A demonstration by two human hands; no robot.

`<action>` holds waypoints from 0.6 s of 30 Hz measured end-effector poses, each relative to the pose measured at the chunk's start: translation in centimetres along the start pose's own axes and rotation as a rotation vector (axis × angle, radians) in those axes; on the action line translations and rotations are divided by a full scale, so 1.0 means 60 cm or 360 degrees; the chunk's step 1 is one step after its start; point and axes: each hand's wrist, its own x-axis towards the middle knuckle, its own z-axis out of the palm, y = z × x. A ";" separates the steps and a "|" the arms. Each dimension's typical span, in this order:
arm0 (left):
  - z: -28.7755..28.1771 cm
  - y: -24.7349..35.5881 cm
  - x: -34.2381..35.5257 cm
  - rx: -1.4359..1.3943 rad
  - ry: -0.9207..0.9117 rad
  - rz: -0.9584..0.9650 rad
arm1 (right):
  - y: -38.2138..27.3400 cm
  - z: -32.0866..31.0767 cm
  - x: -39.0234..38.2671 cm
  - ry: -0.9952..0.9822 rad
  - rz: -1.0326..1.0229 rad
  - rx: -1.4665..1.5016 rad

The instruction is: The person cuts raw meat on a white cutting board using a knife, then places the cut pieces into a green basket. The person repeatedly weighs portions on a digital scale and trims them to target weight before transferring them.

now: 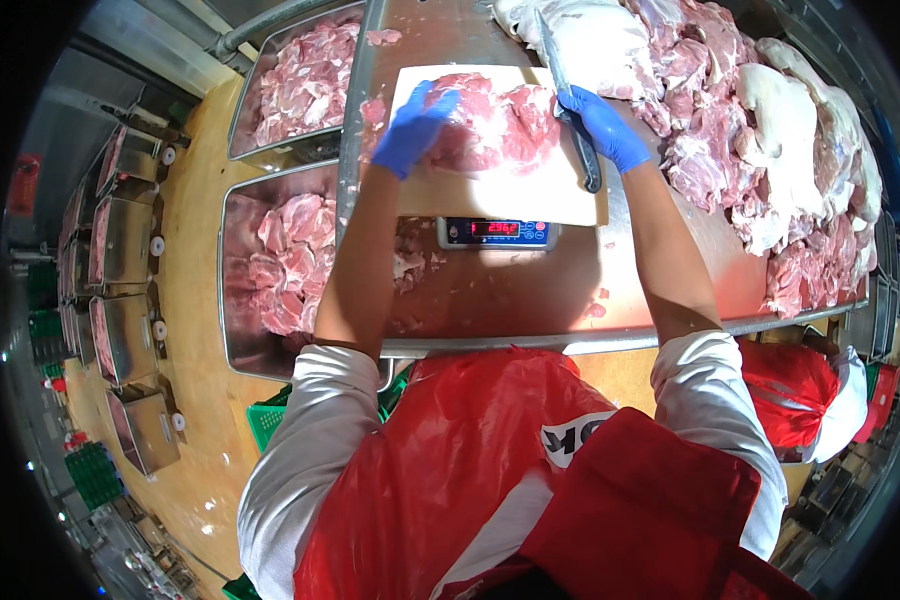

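A pink boneless slab of raw meat (pixel 490 125) lies on a pale cutting board (pixel 560 205). My left hand (pixel 408 132), in a blue glove, rests at the meat's left edge with its fingers stretched over it. At the right edge of the board, my blue-gloved right hand (pixel 607 130) is closed on a knife (pixel 587 158). The blade points away from me, and the black handle extends back below the fingers. Just in front of the board sits a digital scale (pixel 495 232) with a lit red display; the board covers the rest of it.
A heap of raw meat (pixel 695 165), some with white skin or fat, covers the metal table's (pixel 530 300) right side. Two metal bins of cut meat (pixel 295 265) stand along its left edge. Metal carts (pixel 125 250) line the far left. Another person's red apron (pixel 790 390) shows at right.
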 end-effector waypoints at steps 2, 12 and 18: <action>0.043 0.031 0.001 0.0849 0.0052 0.0386 | 0.005 -0.004 -0.007 -0.0080 -0.0005 0.0050; -0.005 0.083 0.098 0.0334 0.0028 0.0735 | 0.016 0.174 -0.258 0.0510 0.0263 0.0441; -0.028 0.085 -0.132 0.0542 0.0607 0.0199 | -0.003 0.117 -0.318 0.0540 0.0372 -0.0254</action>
